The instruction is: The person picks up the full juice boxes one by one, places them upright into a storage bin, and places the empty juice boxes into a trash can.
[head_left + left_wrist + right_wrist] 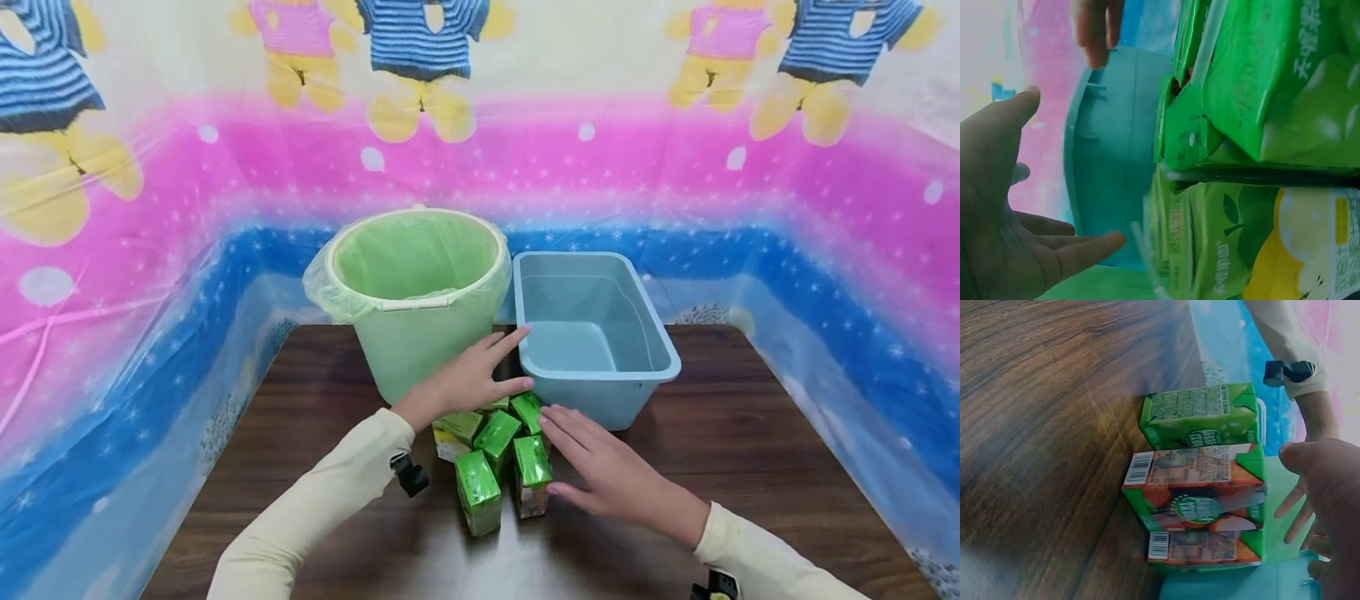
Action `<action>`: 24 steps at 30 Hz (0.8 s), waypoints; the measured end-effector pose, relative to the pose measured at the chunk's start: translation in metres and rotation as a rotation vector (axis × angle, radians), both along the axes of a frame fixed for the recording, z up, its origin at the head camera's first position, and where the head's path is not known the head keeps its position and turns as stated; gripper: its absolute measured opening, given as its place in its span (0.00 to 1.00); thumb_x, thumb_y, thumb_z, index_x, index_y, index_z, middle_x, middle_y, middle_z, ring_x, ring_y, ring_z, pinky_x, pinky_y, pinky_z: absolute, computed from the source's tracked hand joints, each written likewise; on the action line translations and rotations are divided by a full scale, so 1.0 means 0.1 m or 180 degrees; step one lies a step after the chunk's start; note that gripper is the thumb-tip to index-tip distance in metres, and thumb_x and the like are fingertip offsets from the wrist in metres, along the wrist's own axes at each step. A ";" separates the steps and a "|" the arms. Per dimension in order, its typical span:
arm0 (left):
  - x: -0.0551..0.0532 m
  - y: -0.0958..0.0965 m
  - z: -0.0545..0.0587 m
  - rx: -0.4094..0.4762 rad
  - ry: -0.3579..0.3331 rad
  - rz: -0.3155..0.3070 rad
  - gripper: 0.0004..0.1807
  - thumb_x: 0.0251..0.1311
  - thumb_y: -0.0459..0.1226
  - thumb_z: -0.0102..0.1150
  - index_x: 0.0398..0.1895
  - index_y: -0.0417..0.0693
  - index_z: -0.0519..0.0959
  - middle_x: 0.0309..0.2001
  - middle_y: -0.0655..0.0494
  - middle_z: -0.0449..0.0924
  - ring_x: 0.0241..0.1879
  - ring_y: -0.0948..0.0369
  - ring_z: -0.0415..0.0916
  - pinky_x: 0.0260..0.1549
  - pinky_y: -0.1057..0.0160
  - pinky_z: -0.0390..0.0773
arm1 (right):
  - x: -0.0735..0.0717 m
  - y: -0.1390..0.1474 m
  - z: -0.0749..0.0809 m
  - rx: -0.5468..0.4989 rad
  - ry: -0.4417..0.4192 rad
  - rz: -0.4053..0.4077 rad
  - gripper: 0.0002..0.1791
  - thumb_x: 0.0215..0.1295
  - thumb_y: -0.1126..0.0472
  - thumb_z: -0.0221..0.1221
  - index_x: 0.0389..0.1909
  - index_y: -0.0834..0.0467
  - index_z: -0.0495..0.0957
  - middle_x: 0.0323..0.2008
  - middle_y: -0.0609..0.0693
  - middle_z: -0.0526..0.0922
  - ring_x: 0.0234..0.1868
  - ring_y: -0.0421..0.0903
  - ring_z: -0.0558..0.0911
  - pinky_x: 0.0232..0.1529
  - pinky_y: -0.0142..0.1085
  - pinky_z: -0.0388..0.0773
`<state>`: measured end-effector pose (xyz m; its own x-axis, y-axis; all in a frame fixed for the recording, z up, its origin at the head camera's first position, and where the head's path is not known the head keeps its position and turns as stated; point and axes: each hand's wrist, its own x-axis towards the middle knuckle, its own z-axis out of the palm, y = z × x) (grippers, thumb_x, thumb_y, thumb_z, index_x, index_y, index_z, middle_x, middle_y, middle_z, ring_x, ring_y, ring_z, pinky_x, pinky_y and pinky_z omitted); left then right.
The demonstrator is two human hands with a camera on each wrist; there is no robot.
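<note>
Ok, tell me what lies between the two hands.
In the head view, green cartons show between the left hand and the right hand, with the blue tub just beyond them.

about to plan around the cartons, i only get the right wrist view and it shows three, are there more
Observer: Yes, the head view shows at least five cartons clustered on the table.
Operator: ok is the left hand gripping anything
Observer: No, the left wrist view shows its fingers spread, with nothing in its grip.
Operator: and does the green bin have a liner
Observer: Yes, in the head view a see-through liner is folded over its rim.
</note>
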<state>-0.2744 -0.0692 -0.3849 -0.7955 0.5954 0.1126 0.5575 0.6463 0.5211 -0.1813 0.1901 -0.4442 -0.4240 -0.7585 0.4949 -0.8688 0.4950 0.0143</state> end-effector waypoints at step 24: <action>-0.35 0.35 -0.18 0.2900 -0.2852 0.0591 0.45 0.69 0.26 0.57 0.82 0.63 0.50 0.72 0.33 0.59 0.63 0.35 0.71 0.59 0.37 0.75 | -0.10 -0.15 -0.13 0.0276 -0.0413 -0.0012 0.38 0.56 0.51 0.76 0.64 0.63 0.75 0.61 0.55 0.76 0.59 0.51 0.74 0.55 0.43 0.79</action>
